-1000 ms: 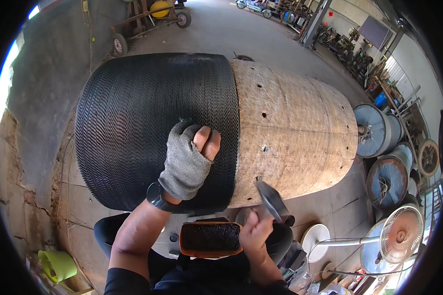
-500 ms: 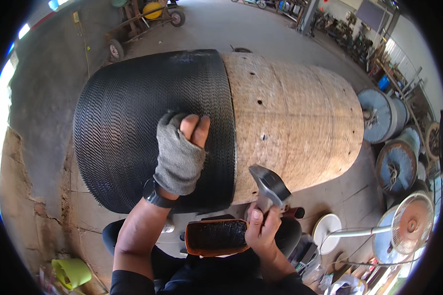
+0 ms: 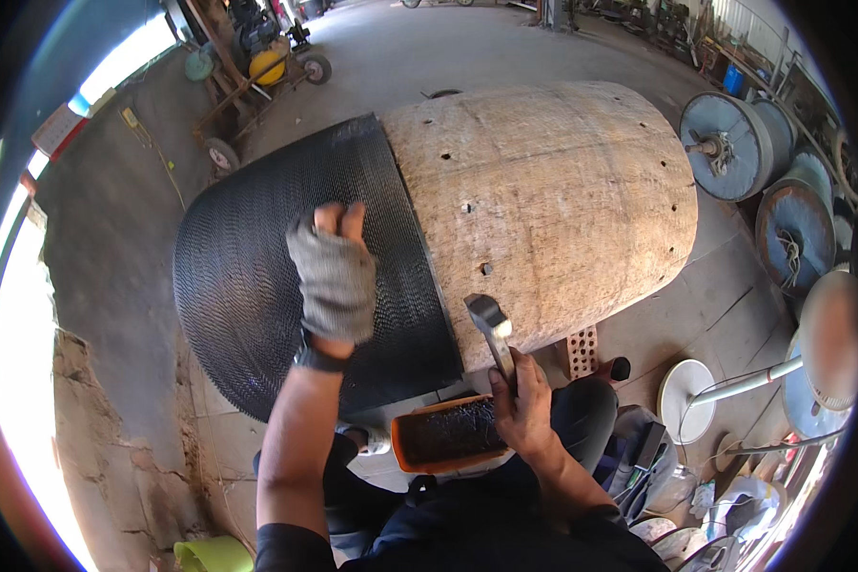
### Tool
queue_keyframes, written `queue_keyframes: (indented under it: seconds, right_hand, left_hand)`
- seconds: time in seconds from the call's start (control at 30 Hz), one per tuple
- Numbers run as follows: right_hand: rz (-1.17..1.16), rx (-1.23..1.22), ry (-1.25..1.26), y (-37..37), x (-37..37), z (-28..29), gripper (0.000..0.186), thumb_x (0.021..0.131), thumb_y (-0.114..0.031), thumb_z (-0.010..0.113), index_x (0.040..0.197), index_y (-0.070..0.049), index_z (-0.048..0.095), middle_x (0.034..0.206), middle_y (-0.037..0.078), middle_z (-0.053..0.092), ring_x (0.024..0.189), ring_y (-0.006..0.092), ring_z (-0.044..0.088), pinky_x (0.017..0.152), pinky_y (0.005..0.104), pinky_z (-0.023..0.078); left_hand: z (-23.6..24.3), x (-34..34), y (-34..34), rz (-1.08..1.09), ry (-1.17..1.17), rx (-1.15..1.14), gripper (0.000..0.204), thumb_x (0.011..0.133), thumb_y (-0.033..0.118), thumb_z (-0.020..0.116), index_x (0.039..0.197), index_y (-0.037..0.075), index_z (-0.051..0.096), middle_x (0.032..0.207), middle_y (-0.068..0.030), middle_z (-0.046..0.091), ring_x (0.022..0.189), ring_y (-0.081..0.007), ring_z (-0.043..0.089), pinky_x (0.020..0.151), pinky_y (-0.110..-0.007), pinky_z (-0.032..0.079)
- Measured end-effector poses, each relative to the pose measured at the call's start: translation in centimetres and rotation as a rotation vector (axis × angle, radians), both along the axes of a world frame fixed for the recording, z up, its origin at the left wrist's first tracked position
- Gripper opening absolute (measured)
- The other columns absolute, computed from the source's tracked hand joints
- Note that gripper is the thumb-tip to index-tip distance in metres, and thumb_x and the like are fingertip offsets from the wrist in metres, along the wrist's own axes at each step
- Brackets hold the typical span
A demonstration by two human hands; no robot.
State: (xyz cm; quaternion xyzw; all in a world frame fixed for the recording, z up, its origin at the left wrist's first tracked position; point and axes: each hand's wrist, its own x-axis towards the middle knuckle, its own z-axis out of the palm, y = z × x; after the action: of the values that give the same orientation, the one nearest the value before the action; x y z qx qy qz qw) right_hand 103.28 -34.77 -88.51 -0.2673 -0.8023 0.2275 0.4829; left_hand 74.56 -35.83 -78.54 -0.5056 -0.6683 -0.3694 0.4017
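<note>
A large barrel-shaped drum [image 3: 562,191] lies across in front of me, its right part a bare tan, wood-like surface with several small holes. Black, finely ridged rows [image 3: 248,257] cover its left part and end at a sharp edge. Over these rows is my left hand [image 3: 334,276], in a grey glove with bare fingertips, its fingers drawn together; whatever they pinch is too small to make out. My right hand [image 3: 524,405] grips a hammer [image 3: 491,319] by its handle, head up, near the drum's lower edge. An orange box [image 3: 408,440] with dark contents sits below, near my lap.
A perforated brick [image 3: 582,351] stands by my right knee. To the right are a fan's round white base [image 3: 684,400] and several large grey-blue spools [image 3: 725,157]. A wheeled cart [image 3: 257,95] stands at the far left; a green-yellow bucket [image 3: 212,555] is at the lower left.
The view has shifted and turned, so the drum appears tilted. My left hand appears raised slightly, its fingers pointing up. The hammer has turned in my right hand, its handle now showing.
</note>
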Motion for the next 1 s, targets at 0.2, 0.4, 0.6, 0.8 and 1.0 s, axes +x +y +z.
queue_keyframes:
  seconds: [0.2,0.4,0.6,0.8,1.0]
  right_hand:
    - [-0.06,-0.207,-0.066,0.1,1.9,-3.7,0.025,0.095,-0.011,0.067,0.113,0.001,0.054,0.083,0.025,0.066,0.073,0.0474,0.063,0.062,0.0505,0.05]
    - [-0.054,-0.041,-0.04,0.5,1.5,-3.7,0.022,0.093,-0.01,0.068,0.109,-0.001,0.054,0.081,0.024,0.066,0.072,0.0458,0.065,0.062,0.0506,0.052]
    - [-0.012,-0.069,0.0,0.9,1.0,-3.9,0.024,0.095,-0.01,0.066,0.113,-0.001,0.053,0.082,0.025,0.066,0.073,0.0467,0.065,0.063,0.0519,0.052]
    - [0.0,-0.095,0.013,0.3,0.1,-2.4,0.025,0.099,-0.016,0.061,0.117,0.0,0.053,0.083,0.026,0.066,0.072,0.0472,0.065,0.062,0.0526,0.051]
    - [-0.055,-0.04,-0.212,0.5,0.3,-1.5,0.023,0.099,-0.016,0.06,0.113,0.001,0.053,0.079,0.025,0.065,0.068,0.0462,0.065,0.06,0.0532,0.051]
  left_hand:
    - [-5.1,10.5,-2.6,-0.346,-0.059,0.026,0.055,0.078,-0.01,0.067,0.13,0.006,0.058,0.097,-0.0067,0.067,0.093,-0.0276,0.062,0.092,-0.046,0.046]
    - [-7.0,10.8,-2.7,-0.345,-0.167,-0.053,0.064,0.082,-0.005,0.065,0.142,0.011,0.048,0.093,-0.0057,0.063,0.087,-0.028,0.06,0.09,-0.046,0.044]
    - [-5.9,10.8,-2.8,-0.31,-0.148,-0.142,0.062,0.081,-0.005,0.065,0.139,0.01,0.051,0.09,-0.0045,0.063,0.086,-0.0273,0.058,0.085,-0.043,0.044]
    - [-5.0,12.1,-1.9,-0.235,-0.197,-0.185,0.075,0.075,0.001,0.071,0.145,0.003,0.042,0.094,-0.006,0.062,0.09,-0.0275,0.055,0.089,-0.047,0.041]
    - [-5.9,12.0,-1.3,-0.225,-0.25,-0.204,0.086,0.074,0.002,0.071,0.152,0.001,0.033,0.092,-0.0071,0.059,0.09,-0.0277,0.054,0.09,-0.049,0.04]
